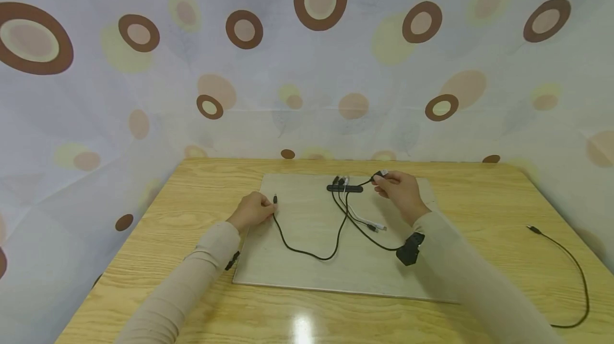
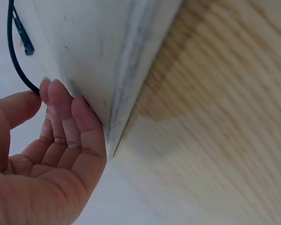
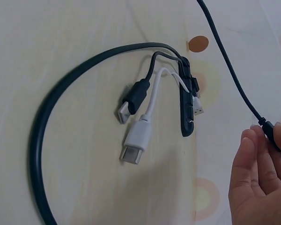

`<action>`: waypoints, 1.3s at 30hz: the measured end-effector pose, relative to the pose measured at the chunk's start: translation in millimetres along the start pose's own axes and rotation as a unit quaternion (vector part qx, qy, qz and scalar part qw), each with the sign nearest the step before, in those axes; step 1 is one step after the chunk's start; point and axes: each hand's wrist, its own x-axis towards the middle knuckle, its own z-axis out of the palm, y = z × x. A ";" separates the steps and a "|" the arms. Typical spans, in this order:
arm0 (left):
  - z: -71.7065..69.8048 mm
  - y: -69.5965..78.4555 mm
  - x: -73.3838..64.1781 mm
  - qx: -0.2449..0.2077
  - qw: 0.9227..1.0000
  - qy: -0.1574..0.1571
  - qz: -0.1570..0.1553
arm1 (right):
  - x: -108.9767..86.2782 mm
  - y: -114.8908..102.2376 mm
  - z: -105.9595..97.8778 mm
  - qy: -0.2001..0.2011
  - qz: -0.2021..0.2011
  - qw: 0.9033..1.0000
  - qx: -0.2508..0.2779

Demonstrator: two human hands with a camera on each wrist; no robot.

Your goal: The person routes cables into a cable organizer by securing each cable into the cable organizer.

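A black cable (image 1: 318, 258) hangs in a loop over a pale board (image 1: 288, 274). My left hand (image 1: 251, 209) pinches it just below its small connector (image 1: 275, 199), near the board's left edge. At the upper right, my right hand (image 1: 402, 194) pinches a black-bodied plug (image 1: 382, 174) with a metal tip. A cord runs from that plug toward a black slotted cable holder (image 1: 355, 189). Several other cables sit in the holder, including a white cable with a USB-C plug (image 3: 134, 145) and a black cable with a metal-tipped plug (image 3: 135, 97).
A wooden table (image 1: 201, 306) carries the board. Another black cable (image 1: 582, 280) lies at the table's right. Behind stands a backdrop (image 1: 268, 130) with circle patterns. Black wrist mounts (image 1: 410, 249) are strapped over both sleeves.
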 end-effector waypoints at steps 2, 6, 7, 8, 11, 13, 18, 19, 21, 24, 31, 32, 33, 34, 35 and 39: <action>-0.8 0.8 -1.3 0.000 1.000 -0.001 0.000 | 1.0 0.3 1.5 0.000 0.005 1.000 0.001; -2.0 2.9 -4.3 -0.006 1.000 -0.013 0.006 | 2.8 2.8 4.7 0.000 0.010 1.000 -0.002; -2.1 2.8 -4.8 -0.008 1.000 -0.018 0.007 | 2.9 3.6 5.6 -0.001 0.012 1.000 -0.003; -2.1 2.9 -5.3 -0.013 1.000 -0.024 0.005 | 2.8 4.2 6.5 -0.003 0.014 1.000 -0.004; -3.4 2.7 -6.1 -0.023 0.999 -0.042 0.003 | 2.5 4.8 9.1 -0.004 0.021 1.000 -0.008; -4.5 2.1 -6.6 -0.030 0.998 -0.057 0.001 | 3.0 4.6 10.7 -0.001 0.024 1.000 -0.013; -7.1 -1.4 -8.2 -0.042 0.994 -0.095 -0.009 | 5.1 4.7 15.1 0.005 0.029 0.999 -0.031; -7.4 -1.6 -8.9 -0.041 0.994 -0.101 -0.010 | 5.6 5.0 15.7 0.006 0.028 0.999 -0.037; -7.5 -1.5 -10.5 -0.034 0.994 -0.105 -0.009 | 6.4 5.6 16.4 0.008 0.028 0.998 -0.048; -6.2 -0.3 -12.8 -0.025 0.994 -0.103 -0.008 | 9.9 9.0 16.1 0.010 0.026 0.997 -0.068; -2.7 -0.5 -12.8 -0.012 0.996 -0.091 -0.007 | 26.9 21.5 16.2 0.010 -0.070 0.975 -0.211; -2.8 -1.0 -12.4 -0.008 0.996 -0.090 -0.008 | 29.3 22.0 17.2 0.012 -0.085 0.971 -0.225; -2.9 -1.2 -11.9 -0.005 0.996 -0.089 -0.009 | 31.7 22.4 18.2 0.012 -0.096 0.967 -0.236; -3.1 -1.5 -11.3 -0.002 0.996 -0.088 -0.009 | 33.9 22.3 19.4 0.013 -0.107 0.963 -0.246; -3.1 -1.8 -10.8 -0.001 0.996 -0.088 -0.010 | 35.4 21.4 20.9 0.014 -0.115 0.960 -0.254; -2.8 -2.2 -9.8 -0.012 0.996 -0.091 -0.013 | 37.8 15.5 27.0 0.011 -0.116 0.958 -0.261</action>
